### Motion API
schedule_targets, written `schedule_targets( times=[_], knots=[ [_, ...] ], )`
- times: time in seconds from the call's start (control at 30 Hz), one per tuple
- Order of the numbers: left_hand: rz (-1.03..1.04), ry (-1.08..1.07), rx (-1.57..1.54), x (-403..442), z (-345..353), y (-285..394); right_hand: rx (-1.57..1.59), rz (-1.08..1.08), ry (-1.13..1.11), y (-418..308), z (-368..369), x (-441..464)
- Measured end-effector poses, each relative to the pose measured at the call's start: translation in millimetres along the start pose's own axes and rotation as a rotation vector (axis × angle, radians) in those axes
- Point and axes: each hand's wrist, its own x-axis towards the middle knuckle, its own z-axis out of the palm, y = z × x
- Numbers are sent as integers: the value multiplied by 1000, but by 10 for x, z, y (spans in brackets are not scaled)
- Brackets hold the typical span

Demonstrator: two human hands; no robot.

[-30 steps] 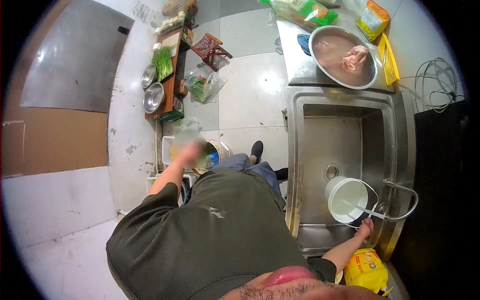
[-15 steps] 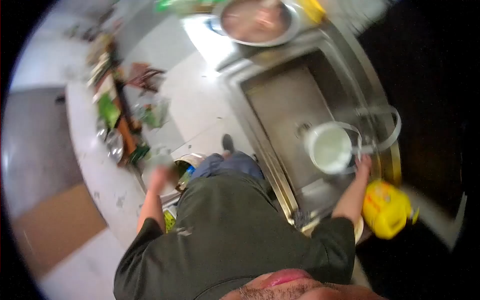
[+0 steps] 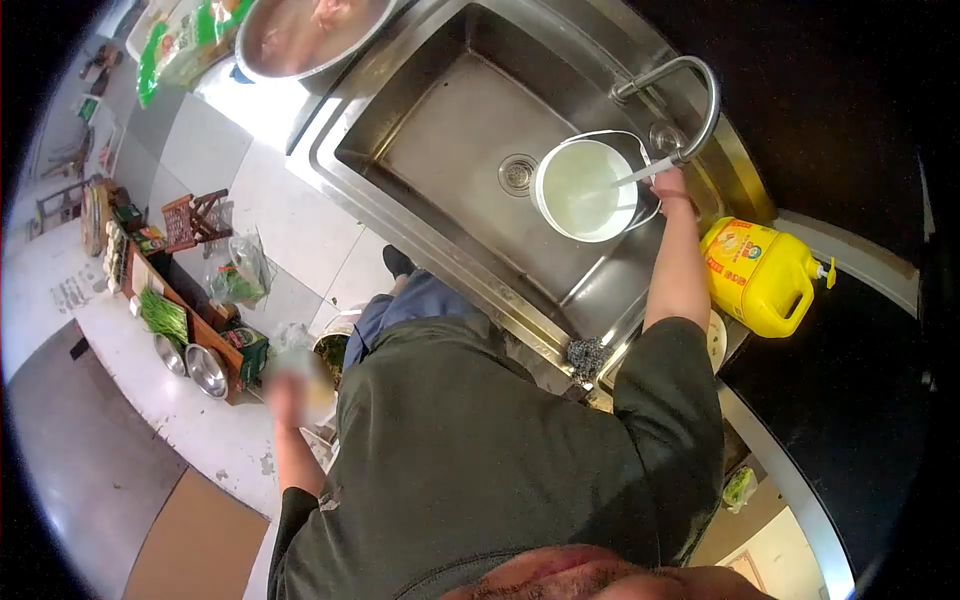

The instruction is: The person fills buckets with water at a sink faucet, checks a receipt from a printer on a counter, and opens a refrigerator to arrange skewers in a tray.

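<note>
A white bucket (image 3: 590, 215) with a wire handle stands in the steel sink (image 3: 455, 130), beside the drain. A stream of water falls into it from the curved faucet (image 3: 712, 105). My right hand (image 3: 668, 183) is closed at the bucket's handle side, just below the spout, its fingers partly hidden. Off to my left, my left hand (image 3: 286, 398) is smeared by blur. A pale, whitish thing (image 3: 318, 392) lies against it, too blurred to name, and its fingers cannot be made out.
Right of the sink stands a yellow jug (image 3: 757, 275) with a pump top. A metal basin (image 3: 312, 68) of meat in cloudy liquid sits beyond the sink. Steel bowls (image 3: 207, 372) and green stalks (image 3: 165, 315) are at left. A wire scrubber (image 3: 587, 357) rests on the sink's near edge.
My view has turned, so the sink and bucket appear higher and further left. My right hand is still at the bucket. The water stream now shows clearly.
</note>
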Motion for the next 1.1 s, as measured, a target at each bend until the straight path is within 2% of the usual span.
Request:
schedule_targets(
  times=[0.03,0.13,0.17,0.27,0.3,0.4,0.43,0.53,0.6,0.63,0.67,0.7,0.73,0.8,0.87,0.9,0.93,1.0,1.07,1.1],
  knots=[
    [8,-2,30,8,-18,-5,-218,-89,-33,69,-9,102],
    [-63,55,155,2,161,153,-141,-94,-11,76,-6,25],
    [-103,89,205,-49,230,263,-48,-113,-19,293,-15,185],
    [-110,109,274,-152,353,501,-476,-317,88,110,-30,-116],
    [-108,104,253,-131,334,448,-501,-339,110,224,-54,-25],
    [-113,111,218,-101,308,363,-665,-255,171,-145,-121,-174],
    [-125,124,232,-142,334,407,-686,-258,274,-209,-144,-112],
    [-146,112,230,-47,293,185,-560,-546,138,-229,-342,180],
    [-93,125,276,-55,287,142,-170,-884,55,-79,-280,507],
    [-83,142,241,-76,317,161,-313,-843,71,-163,-258,644],
    [-51,150,344,-158,353,304,-461,-805,83,-253,-237,774],
    [18,160,369,-102,317,174,-609,-770,91,-340,-212,913],
    [-21,219,401,-308,450,576,-792,-668,150,-707,-131,450],
    [-27,253,425,-314,429,591,-849,-621,141,-874,-68,271],
    [-44,267,308,-371,432,562,-950,-574,147,-849,-56,355],
    [-50,267,253,-378,436,544,-964,-1350,315,-197,-202,1232],
    [-52,268,307,-380,427,488,-1049,-1166,269,-276,-198,1126],
    [-55,266,421,-336,380,238,-1122,-1145,241,-647,-155,633],
    [-45,272,376,-235,357,-59,-1061,-1196,302,-540,-137,809],
    [-70,265,336,-343,419,61,-1032,-1218,330,-457,-130,905]
  ],
)
